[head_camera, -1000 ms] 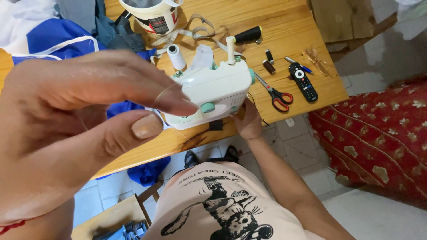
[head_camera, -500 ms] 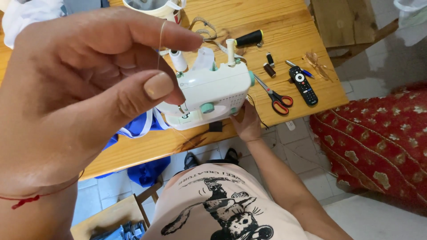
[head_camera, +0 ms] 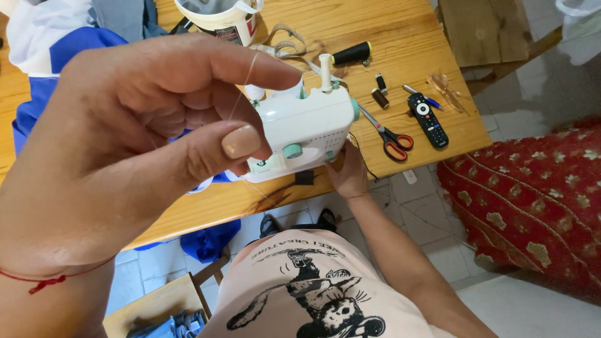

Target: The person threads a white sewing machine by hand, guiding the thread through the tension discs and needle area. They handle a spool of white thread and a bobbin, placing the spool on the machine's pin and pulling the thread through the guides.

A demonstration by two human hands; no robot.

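head view, left hand point(head_camera: 131, 150) pinching thread point(head_camera: 241, 87), sewing machine point(head_camera: 303, 131) just behind grip

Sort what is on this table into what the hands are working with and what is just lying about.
In use:
- thread, pinched in the left hand
- sewing machine, steadied by the right hand
- blue and white cloth beside the machine

Lying about:
- scissors
- remote control
- black thread spool
- white bucket
- measuring tape
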